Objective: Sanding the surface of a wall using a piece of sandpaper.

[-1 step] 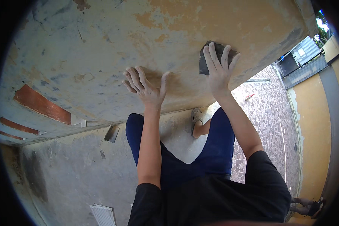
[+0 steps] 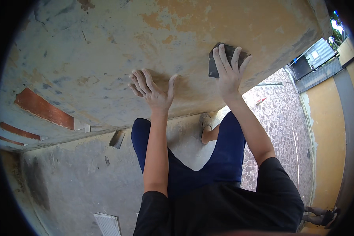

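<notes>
A dark sandpaper-like sheet (image 2: 213, 67) lies against the patchy ochre-and-grey wall (image 2: 106, 51) beneath the right hand (image 2: 229, 76), whose fingers are spread across it, not clasped around it; against the earlier frame, both show at most a marginal shift. The left hand (image 2: 156, 92), fingers slightly parted and thumb well out, is at the wall to the left, its position unchanged. Farther out, a small rectangular plate (image 2: 117, 139) lies on the grey concrete floor (image 2: 80, 173), and stone-patterned paving (image 2: 279, 114) extends at right.
</notes>
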Tool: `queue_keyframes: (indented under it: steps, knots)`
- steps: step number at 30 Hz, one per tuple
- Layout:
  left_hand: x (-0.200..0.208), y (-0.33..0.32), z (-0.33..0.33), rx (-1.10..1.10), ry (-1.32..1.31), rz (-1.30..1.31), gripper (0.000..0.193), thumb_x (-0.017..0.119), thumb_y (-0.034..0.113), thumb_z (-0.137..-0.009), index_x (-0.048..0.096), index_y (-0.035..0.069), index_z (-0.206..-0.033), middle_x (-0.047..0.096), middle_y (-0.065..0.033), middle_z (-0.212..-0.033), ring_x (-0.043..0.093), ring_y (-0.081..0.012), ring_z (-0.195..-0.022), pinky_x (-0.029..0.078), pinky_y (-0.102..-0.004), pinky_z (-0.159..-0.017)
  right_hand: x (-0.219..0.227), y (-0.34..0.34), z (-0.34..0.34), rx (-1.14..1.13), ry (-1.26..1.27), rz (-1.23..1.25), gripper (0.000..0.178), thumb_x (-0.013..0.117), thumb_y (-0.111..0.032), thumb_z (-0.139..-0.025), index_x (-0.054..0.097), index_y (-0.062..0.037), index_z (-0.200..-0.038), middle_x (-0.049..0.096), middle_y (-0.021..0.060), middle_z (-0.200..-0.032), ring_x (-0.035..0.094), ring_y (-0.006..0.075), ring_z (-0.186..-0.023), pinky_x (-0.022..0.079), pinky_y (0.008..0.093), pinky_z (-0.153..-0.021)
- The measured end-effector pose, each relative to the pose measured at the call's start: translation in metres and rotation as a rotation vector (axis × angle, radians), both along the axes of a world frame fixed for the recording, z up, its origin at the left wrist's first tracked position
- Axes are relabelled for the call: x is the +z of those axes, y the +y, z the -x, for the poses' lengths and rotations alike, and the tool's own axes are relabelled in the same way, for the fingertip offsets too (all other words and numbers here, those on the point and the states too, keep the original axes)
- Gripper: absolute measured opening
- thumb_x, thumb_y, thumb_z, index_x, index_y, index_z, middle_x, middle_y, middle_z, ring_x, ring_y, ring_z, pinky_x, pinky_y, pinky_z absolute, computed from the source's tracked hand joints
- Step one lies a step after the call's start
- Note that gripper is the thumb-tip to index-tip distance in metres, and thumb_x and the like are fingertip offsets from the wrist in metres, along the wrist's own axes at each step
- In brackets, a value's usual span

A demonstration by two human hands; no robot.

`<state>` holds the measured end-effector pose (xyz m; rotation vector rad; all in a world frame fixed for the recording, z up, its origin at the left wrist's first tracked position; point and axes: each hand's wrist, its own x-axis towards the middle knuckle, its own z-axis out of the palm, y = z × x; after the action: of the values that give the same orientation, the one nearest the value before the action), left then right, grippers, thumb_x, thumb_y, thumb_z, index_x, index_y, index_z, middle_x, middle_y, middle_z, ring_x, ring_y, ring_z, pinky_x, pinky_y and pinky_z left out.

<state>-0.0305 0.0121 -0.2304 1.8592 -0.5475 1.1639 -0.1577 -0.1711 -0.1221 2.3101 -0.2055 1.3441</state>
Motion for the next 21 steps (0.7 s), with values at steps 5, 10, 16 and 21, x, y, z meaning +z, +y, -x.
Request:
queue_keyframes:
  steps: [5,10,16,21]
  knots:
    - [-0.004,0.006,-0.001,0.003,-0.001,-0.009,0.109,0.074,0.064,-0.087,0.024,0.002,-0.162,0.017,-0.0201,-0.170,0.003,-0.0343,-0.160,0.003,-0.0546,-0.128,0.061,0.055,-0.035,0.180,0.001,-0.057,0.069,0.072,-0.003,-0.080,0.058,-0.0106,-0.147,0.050,0.0034,-0.159,0.028,0.0415,-0.155,0.006,0.0704,-0.122]
    - [-0.002,0.007,0.001,0.007,0.003,-0.038,0.112,0.076,0.061,-0.087,0.020,-0.001,-0.162,0.016,-0.0252,-0.168,0.005,-0.0387,-0.159,0.004,-0.0559,-0.126,0.044,0.044,-0.036,0.198,-0.033,-0.058,0.064,0.066,-0.001,-0.084,0.059,-0.0109,-0.147,0.050,0.0036,-0.159,0.031,0.0411,-0.154,0.014,0.0698,-0.121]
    - [-0.001,0.001,0.001,-0.007,-0.004,0.004,0.110,0.073,0.065,-0.087,0.023,0.001,-0.162,0.017,-0.0208,-0.169,0.005,-0.0354,-0.160,0.002,-0.0539,-0.128,0.020,0.021,-0.010,0.083,0.003,-0.047,0.051,0.057,-0.008,-0.095,0.061,-0.0154,-0.146,0.052,-0.0012,-0.157,0.031,0.0353,-0.155,0.014,0.0729,-0.120]
    - [-0.003,0.006,0.003,0.000,0.012,-0.019,0.112,0.075,0.064,-0.087,0.021,0.001,-0.162,0.017,-0.0227,-0.169,0.004,-0.0368,-0.160,0.003,-0.0552,-0.127,0.083,0.069,-0.046,0.150,-0.056,-0.032,0.076,0.071,0.000,-0.079,0.054,-0.0145,-0.152,0.049,0.0018,-0.160,0.031,0.0405,-0.154,0.013,0.0701,-0.121]
